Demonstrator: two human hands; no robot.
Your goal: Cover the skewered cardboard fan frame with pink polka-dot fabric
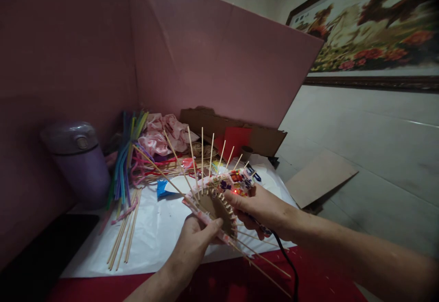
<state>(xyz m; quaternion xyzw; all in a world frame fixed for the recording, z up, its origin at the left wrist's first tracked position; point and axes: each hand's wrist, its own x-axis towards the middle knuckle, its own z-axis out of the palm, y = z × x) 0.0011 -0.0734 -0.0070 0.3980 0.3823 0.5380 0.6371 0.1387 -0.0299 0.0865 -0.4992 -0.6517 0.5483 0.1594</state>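
My left hand (197, 242) grips the near edge of a round cardboard piece (214, 208), thumb on its face. Thin wooden sticks (202, 151) fan out from the rim, and a pale pink fabric strip (202, 215) runs around it among the sticks. Closed around a floral-patterned corded tool, which looks like a glue gun (242, 184), my right hand (255, 203) is at the right side of the cardboard. A small red light glows on the tool, and a black cord (290, 261) hangs below. Its tip is hard to make out.
White paper covers the red table (240, 279). Loose sticks (125, 231) lie at left, beside pipe cleaners (126, 156) and a purple tumbler (77, 165). Behind are crumpled pink cloth (164, 130), twine and a cardboard sheet (270, 138). A pink panel (219, 55) stands at the back.
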